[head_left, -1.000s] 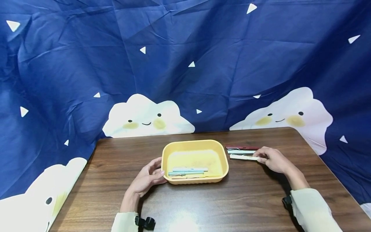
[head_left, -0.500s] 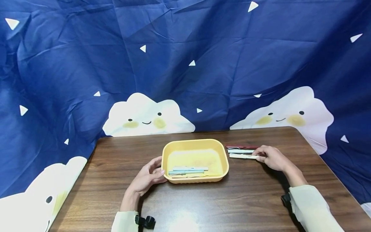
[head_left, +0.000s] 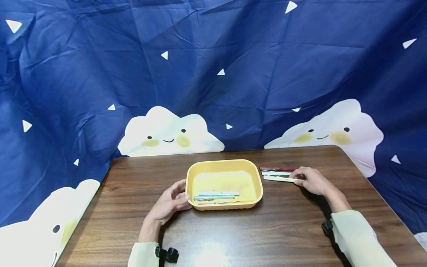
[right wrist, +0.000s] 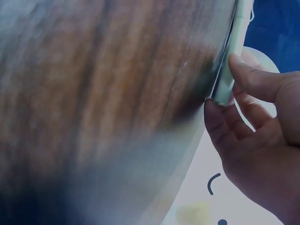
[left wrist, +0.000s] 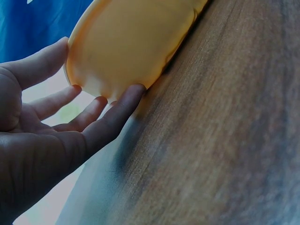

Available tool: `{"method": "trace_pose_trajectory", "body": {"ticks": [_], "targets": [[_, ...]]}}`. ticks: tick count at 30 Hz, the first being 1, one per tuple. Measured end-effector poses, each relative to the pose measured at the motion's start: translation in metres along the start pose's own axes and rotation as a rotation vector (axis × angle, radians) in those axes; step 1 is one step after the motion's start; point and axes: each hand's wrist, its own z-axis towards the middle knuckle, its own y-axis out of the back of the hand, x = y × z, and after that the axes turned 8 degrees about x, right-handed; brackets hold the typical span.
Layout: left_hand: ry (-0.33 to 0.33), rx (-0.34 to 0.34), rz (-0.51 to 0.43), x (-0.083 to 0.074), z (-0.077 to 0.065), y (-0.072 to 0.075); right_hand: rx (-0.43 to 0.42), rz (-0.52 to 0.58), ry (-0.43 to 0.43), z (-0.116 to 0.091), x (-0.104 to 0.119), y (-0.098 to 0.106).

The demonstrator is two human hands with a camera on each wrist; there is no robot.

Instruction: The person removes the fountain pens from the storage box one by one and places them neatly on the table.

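Note:
A yellow tray (head_left: 224,207) sits mid-table with several pens in it: a whitish pen (head_left: 218,193), a light-blue pen (head_left: 214,198) and a yellow pen (head_left: 224,201). My left hand (head_left: 170,200) rests against the tray's left end; in the left wrist view its spread fingertips touch the outer wall, with the thumb at the rim. To the right of the tray, my right hand (head_left: 311,181) pinches the end of a white pen (head_left: 277,178) between thumb and fingers. Just beyond it lie a pale-blue pen (head_left: 275,173) and a dark-red pen (head_left: 278,168), roughly parallel, their right ends partly hidden by the hand.
The brown wooden table (head_left: 260,237) reaches back to a blue cloth (head_left: 213,74) printed with white clouds and triangles. Each wrist wears a small black camera, such as the left camera (head_left: 171,255).
My right hand has shifted slightly away from me and to the left, bringing the white pen closer to the pale-blue one. The left hand and the tray stay in place.

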Motion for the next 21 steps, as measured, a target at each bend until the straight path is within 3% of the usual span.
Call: {"method": "trace_pose_trajectory", "body": {"ticks": [21], "targets": [[-0.001, 0.004, 0.002, 0.0006, 0.0000, 0.0005, -0.001, 0.035, -0.062, -0.0007, 0.0033, -0.0007]]}}
